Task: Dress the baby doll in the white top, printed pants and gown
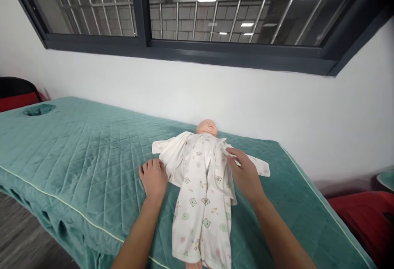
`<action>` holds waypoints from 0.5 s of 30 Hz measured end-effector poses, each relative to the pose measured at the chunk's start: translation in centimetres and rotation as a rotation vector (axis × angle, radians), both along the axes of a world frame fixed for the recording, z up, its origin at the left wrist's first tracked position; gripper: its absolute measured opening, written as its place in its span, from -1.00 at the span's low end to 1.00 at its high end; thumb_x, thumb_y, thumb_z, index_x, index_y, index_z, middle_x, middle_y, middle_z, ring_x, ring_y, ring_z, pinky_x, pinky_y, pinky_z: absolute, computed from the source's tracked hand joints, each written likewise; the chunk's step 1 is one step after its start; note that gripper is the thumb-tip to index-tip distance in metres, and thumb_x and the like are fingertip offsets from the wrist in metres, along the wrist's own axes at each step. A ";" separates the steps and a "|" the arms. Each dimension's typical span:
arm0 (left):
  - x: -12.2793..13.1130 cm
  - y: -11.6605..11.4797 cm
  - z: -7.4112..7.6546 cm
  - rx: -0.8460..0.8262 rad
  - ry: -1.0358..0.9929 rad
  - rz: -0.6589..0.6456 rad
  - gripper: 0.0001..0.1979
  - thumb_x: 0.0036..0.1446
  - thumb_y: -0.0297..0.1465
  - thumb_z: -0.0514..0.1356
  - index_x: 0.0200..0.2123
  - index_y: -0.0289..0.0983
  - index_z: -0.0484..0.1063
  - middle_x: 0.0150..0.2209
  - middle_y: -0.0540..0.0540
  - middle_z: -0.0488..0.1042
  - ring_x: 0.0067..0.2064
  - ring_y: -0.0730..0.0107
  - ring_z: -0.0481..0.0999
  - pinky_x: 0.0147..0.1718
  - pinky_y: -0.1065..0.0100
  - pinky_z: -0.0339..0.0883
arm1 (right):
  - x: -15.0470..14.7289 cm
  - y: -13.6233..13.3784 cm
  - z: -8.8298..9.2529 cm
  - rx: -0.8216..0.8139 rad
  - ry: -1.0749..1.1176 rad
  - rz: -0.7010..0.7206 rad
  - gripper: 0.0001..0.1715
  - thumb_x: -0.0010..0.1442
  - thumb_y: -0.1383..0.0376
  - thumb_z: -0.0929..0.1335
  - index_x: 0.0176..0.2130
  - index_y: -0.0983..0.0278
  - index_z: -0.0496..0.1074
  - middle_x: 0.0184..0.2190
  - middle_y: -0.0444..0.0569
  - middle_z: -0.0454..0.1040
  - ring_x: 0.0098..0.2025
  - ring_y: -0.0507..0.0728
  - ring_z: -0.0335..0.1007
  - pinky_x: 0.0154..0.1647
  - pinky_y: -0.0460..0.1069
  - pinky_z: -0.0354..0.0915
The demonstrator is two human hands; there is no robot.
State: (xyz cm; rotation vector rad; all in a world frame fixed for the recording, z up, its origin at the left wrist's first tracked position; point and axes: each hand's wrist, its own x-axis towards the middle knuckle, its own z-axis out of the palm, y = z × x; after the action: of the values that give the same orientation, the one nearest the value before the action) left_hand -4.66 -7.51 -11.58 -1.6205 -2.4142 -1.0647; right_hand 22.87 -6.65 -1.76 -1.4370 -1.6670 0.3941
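Observation:
A baby doll (pixel 207 126) lies on its back with its head toward the wall, a white printed baby shirt (pixel 175 154) spread under and around it. Printed baby pants (pixel 200 211) cover its legs, and a bit of foot shows at the hems. My right hand (pixel 245 174) pinches the shirt's front panel at the chest, on the right side. Beside the shirt's left flap, my left hand (pixel 154 178) rests on the bed with fingers bent and slightly apart, touching the cloth's edge. Both shirt sleeves stretch outward to the sides.
The quilted green bed cover (pixel 92 150) has a face hole (pixel 39 109) at the far left. A white wall (pixel 129 84) and a dark-framed barred window (pixel 197 53) stand behind. Red chairs show at the left (pixel 15 100) and right (pixel 366 215).

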 end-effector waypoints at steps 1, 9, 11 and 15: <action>-0.1 0.1 0.1 0.016 -0.074 -0.025 -0.82 0.26 -0.39 0.02 -0.23 -0.22 0.42 -0.18 -0.18 0.53 -0.02 0.05 0.44 0.18 -0.13 0.11 | -0.2 1.4 0.2 -0.014 -0.018 -0.012 -0.64 0.27 0.13 0.24 -0.02 0.20 0.43 0.10 0.05 0.43 0.12 0.26 0.33 0.14 0.18 0.22; 2.3 -2.5 6.8 0.257 -0.754 -0.351 -0.82 0.29 -0.26 0.06 -0.09 -0.15 0.34 -0.10 -0.10 0.47 -0.11 0.31 0.48 -0.10 0.27 0.44 | -3.6 6.3 0.0 -0.055 -0.056 0.039 -0.61 0.28 0.13 0.21 -0.07 0.20 0.50 0.00 0.06 0.53 0.06 0.27 0.40 0.07 0.17 0.28; 4.1 -3.9 8.7 0.274 -0.612 -0.598 -0.86 0.31 -0.33 0.05 -0.15 -0.13 0.39 -0.10 -0.11 0.46 -0.06 0.28 0.46 -0.09 0.25 0.43 | -4.0 6.0 -0.8 -0.033 -0.014 0.007 -0.56 0.29 0.11 0.20 0.01 0.21 0.49 0.12 0.07 0.46 0.18 0.28 0.32 0.19 0.19 0.21; 6.4 -5.2 10.0 0.040 -0.192 -1.172 -0.71 0.31 -0.46 0.01 -0.04 -0.08 0.45 -0.07 -0.13 0.48 -0.07 0.27 0.48 -0.10 0.23 0.42 | -3.8 5.7 -1.6 -0.063 0.045 0.041 -0.51 0.29 0.11 0.21 0.08 0.22 0.45 0.21 0.05 0.37 0.28 0.25 0.21 0.32 0.21 0.08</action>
State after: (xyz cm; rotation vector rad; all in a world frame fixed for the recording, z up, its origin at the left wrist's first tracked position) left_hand 1.76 -12.68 -1.63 -3.0884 -1.3083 -1.3336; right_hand 19.03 -0.93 -3.36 -1.4311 -1.6627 0.5019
